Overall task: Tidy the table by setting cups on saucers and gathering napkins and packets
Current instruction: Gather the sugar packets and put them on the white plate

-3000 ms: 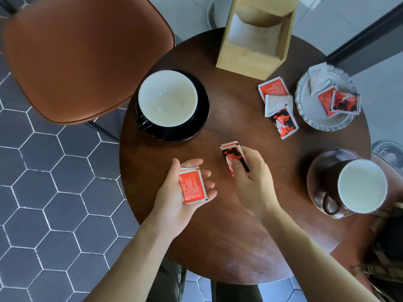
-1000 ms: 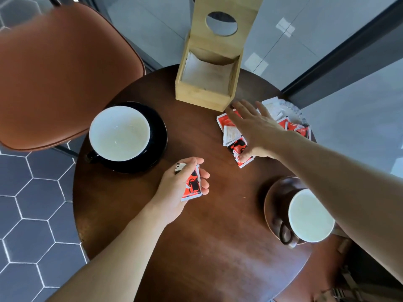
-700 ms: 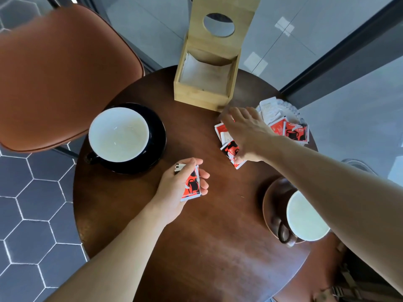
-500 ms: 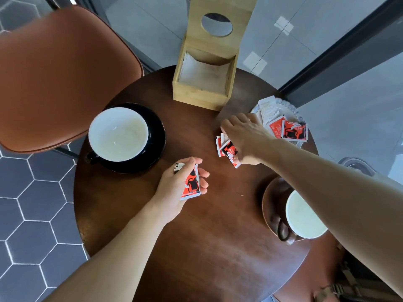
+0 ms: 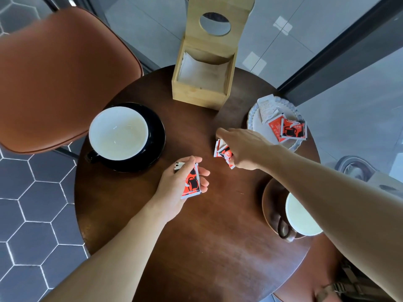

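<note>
Nearest the person, on the round wooden table (image 5: 196, 247), the left hand (image 5: 178, 186) is curled around a small stack of red packets (image 5: 192, 182), thumb over the top edge, likely as a collecting pile. To its right a brown cup (image 5: 301, 216) already sits on its saucer (image 5: 270, 205). Just beyond, the right hand (image 5: 244, 149) pinches a bunch of packets (image 5: 222, 152) gathered off the wood, probably to add to the stack. Farther left, a white-lined cup (image 5: 118, 132) rests on a black saucer (image 5: 157, 136). Farther right, a scalloped dish (image 5: 255, 120) holds more loose packets (image 5: 290, 129), and at the back a wooden holder (image 5: 202, 83) keeps the napkins (image 5: 202, 71) upright
</note>
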